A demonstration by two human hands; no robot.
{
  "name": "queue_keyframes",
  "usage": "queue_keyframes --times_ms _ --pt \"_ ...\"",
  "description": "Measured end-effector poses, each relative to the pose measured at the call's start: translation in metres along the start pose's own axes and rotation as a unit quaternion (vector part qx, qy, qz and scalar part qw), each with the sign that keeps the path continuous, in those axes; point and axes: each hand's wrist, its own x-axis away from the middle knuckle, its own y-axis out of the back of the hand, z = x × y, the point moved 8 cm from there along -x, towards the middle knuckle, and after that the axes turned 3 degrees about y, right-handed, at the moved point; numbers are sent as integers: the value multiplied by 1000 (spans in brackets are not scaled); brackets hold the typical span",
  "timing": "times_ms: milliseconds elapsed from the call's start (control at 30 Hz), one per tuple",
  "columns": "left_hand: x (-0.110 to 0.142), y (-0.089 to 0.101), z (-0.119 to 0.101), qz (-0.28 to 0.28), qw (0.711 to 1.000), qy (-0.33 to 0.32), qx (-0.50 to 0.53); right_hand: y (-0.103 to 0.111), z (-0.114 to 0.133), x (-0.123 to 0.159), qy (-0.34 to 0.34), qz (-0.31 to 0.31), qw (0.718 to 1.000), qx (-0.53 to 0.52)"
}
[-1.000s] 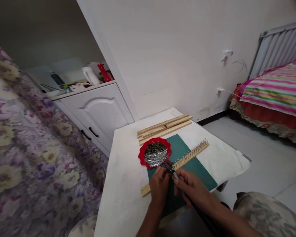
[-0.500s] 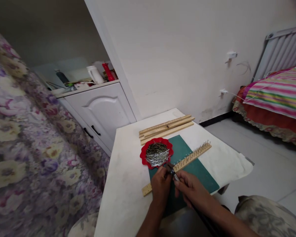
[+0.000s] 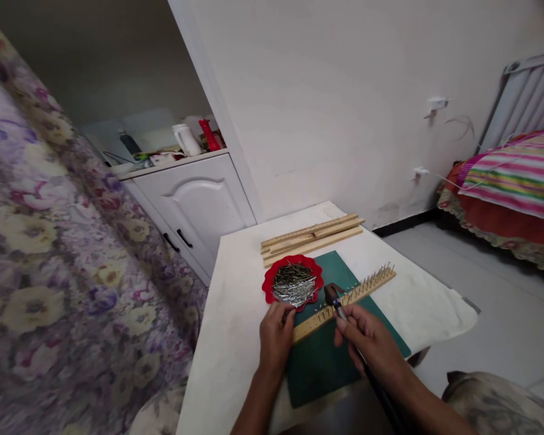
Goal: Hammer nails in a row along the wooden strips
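Note:
My right hand is wrapped around a hammer, its dark head raised beside the nail-studded wooden strip. The strip slants across a green mat. Many nails stand up from its far right part, and small marks or holes show at its left end. My left hand is at that left end, just below a red scalloped dish. Its fingers are curled with the tips together, and what they hold is too small to see. Dark and silver loose nails fill the dish.
Several wooden strips lie at the back of the white table. Left of it stand a floral curtain and a white cabinet. A bed is at the right.
My left hand has moved left, away from the hammer head and towards the dish's near edge. The hammer has shifted to the right along the strip. The whole view has shifted slightly.

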Motion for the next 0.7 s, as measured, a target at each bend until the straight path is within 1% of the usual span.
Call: queue_keyframes --times_ms 67,100,233,267,300,367,433,500,600,700 --pt "-13 5 2 2 999 -11 -43 -3 0 0 -5 8 1000 -1" --pt "-20 4 2 15 998 -16 -66 -5 -1 0 -7 12 1000 -2" --pt "-42 -11 2 110 983 -12 -147 -8 -3 0 -8 16 1000 -3" --pt "-45 -14 2 126 979 -5 -161 -8 -3 0 -9 17 1000 -2" --pt "-48 -16 2 134 976 0 -173 -8 -3 0 -11 17 1000 -1" --pt "-52 -18 -2 132 973 -2 -190 -8 -3 0 -12 17 1000 2" --pt "-53 -21 -7 132 971 -19 -199 -8 -1 0 -10 16 1000 2" --pt "-54 -27 -11 146 965 -35 -214 -8 0 1 -8 16 1000 -2" --pt "-55 -36 -12 171 953 -38 -248 -9 -2 0 -11 19 1000 -9" --pt "-57 -39 -12 174 946 -36 -270 -10 -4 -1 -14 22 1000 -7"
